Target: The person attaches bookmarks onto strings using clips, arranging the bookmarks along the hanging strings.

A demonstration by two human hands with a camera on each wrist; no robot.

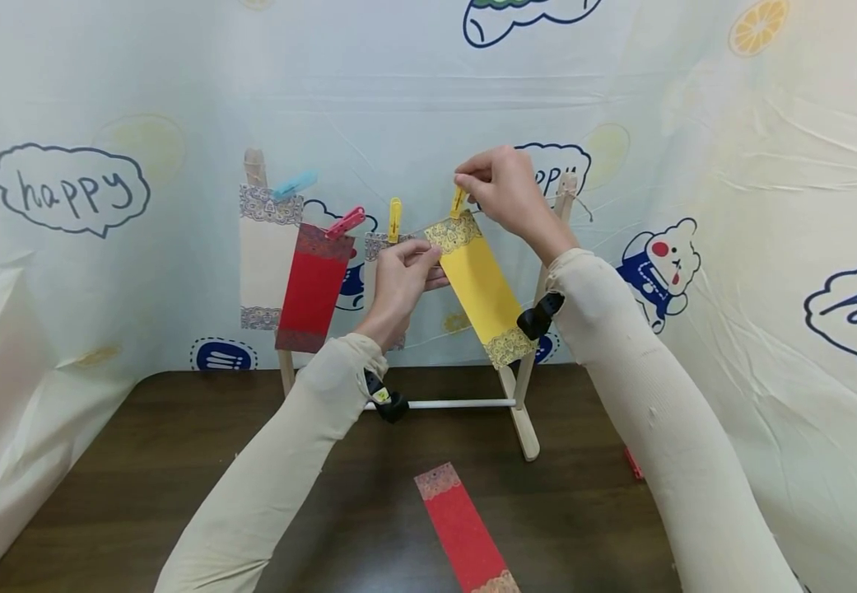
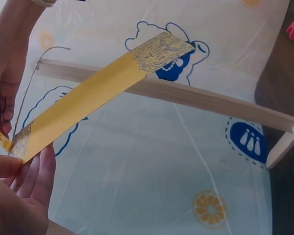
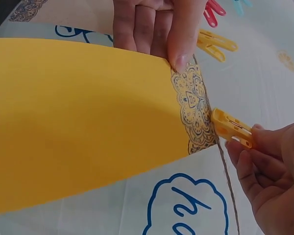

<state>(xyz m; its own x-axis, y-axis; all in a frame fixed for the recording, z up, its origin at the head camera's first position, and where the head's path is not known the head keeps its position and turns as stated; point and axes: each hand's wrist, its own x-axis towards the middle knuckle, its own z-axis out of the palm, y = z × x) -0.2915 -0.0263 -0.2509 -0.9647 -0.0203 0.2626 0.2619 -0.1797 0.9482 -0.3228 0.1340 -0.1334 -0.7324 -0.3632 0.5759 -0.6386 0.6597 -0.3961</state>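
Note:
A yellow card (image 1: 482,288) with lace-patterned ends hangs tilted at the twine (image 3: 227,171) strung across a wooden stand. My left hand (image 1: 402,284) pinches the card near its upper left corner, thumb in front and fingers behind. Above the card, my right hand (image 1: 510,185) pinches a yellow clothespin (image 3: 231,128), whose tip meets the card's top edge at the twine. To the left hang a white card (image 1: 261,263) under a blue clothespin (image 1: 295,184), a red card (image 1: 314,288) under a pink clothespin (image 1: 345,223), and a partly hidden card (image 1: 378,247) under another yellow clothespin (image 1: 395,219).
Another red card (image 1: 465,527) lies on the dark wooden table (image 1: 176,461) in front. The stand's right leg (image 1: 523,424) and white crossbar (image 1: 465,403) are below the cards. A red clothespin (image 1: 633,463) lies beside my right sleeve. A patterned curtain (image 1: 198,66) hangs behind.

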